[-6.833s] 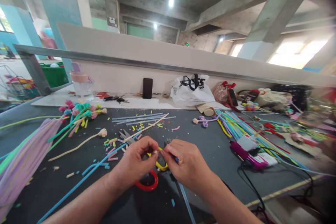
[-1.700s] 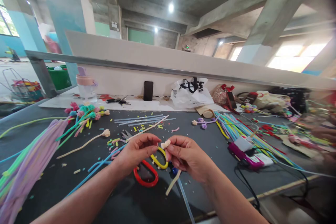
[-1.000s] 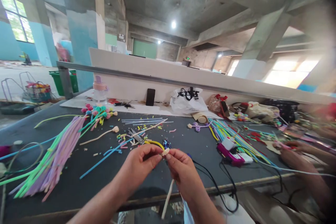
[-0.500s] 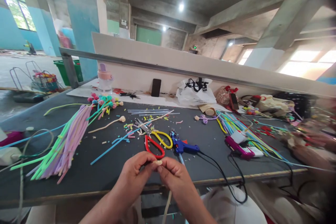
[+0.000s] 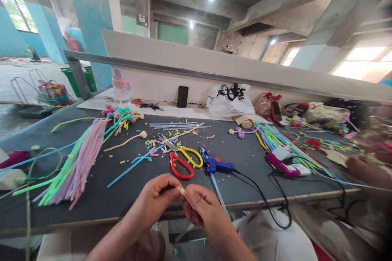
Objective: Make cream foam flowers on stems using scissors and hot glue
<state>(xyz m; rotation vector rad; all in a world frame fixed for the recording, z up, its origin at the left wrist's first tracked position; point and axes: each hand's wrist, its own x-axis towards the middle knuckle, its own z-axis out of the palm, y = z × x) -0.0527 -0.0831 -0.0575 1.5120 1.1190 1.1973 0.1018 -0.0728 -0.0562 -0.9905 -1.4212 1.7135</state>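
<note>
Both my hands meet above the table's front edge, pinching a small cream fuzzy piece (image 5: 182,191) between the fingertips. My left hand (image 5: 156,197) grips it from the left with thumb and forefinger. From the right, my right hand (image 5: 202,204) closes on the same piece, and a blurred cream stem hangs below. Just beyond are scissors (image 5: 181,166) with one red and one yellow handle, blades open over cut bits. A blue glue gun (image 5: 219,166) lies to their right, a clear glue stick beneath it.
Bundled pastel stems (image 5: 87,155) lie left, near a pink-lidded bottle (image 5: 121,89). A phone (image 5: 182,96) leans at the back beside a white bag (image 5: 229,100). Colourful stems and a magenta-and-white device (image 5: 283,165) are right. Another person's hand (image 5: 364,171) is at far right.
My right hand's fingers have curled and turned around the cream piece, and the hanging stem has shifted left. The view has tilted slightly. The other person's hand has moved.
</note>
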